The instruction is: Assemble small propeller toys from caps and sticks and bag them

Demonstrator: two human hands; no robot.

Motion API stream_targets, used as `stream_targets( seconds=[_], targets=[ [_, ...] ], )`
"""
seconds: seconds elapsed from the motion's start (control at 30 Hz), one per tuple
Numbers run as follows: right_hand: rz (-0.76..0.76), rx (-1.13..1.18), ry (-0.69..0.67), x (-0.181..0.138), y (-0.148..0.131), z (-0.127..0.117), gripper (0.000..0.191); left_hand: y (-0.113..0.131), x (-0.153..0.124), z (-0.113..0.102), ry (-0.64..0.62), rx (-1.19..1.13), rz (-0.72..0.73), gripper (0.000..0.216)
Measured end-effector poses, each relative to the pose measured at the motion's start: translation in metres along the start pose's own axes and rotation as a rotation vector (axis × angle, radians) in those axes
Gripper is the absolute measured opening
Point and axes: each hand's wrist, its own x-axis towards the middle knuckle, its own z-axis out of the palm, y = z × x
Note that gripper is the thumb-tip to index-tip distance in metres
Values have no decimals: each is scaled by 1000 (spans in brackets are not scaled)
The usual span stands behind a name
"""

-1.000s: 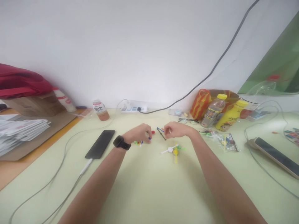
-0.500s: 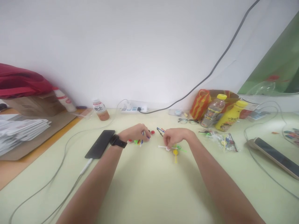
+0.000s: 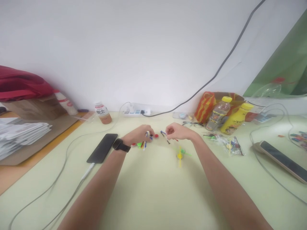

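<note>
My left hand [image 3: 141, 134] is over a small pile of coloured plastic pieces [image 3: 144, 144], fingers apart, with a fingertip close beside a red disc [image 3: 156, 136]. Blue, white and yellow bits show under it. My right hand [image 3: 178, 131] is closed in a pinch above a few thin blue and dark sticks [image 3: 165, 135]. A speck of white shows at its fingertips, too small to make out. Nearer to me lie a yellow disc with a stick [image 3: 179, 156] and a green disc with a stick [image 3: 183, 151].
A phone [image 3: 102, 148] on a cable lies left of my hands. Clear bags of pieces [image 3: 231, 145], glasses [image 3: 193, 124], a yellow bottle [image 3: 236, 119] and a second phone [image 3: 284, 162] are on the right. A power strip [image 3: 137, 111] sits against the wall.
My right hand has moved away from me and slightly left, off the discs. The white disc and stick no longer lie beside the yellow one. My left hand's fingers have shifted slightly.
</note>
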Motion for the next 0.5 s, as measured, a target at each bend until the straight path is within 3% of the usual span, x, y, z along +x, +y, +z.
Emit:
stream_targets(
  seconds=[0.17,0.3,0.5],
  targets=[
    [-94,279,169,9,5,7,10,33,3,-3,156,-165,-13,30],
    [-141,449,283,19,1,16,11,57,9,7,170,-440,59,34],
    [21,261,266,19,1,24,16,46,11,20,220,-404,22,21]
  ],
)
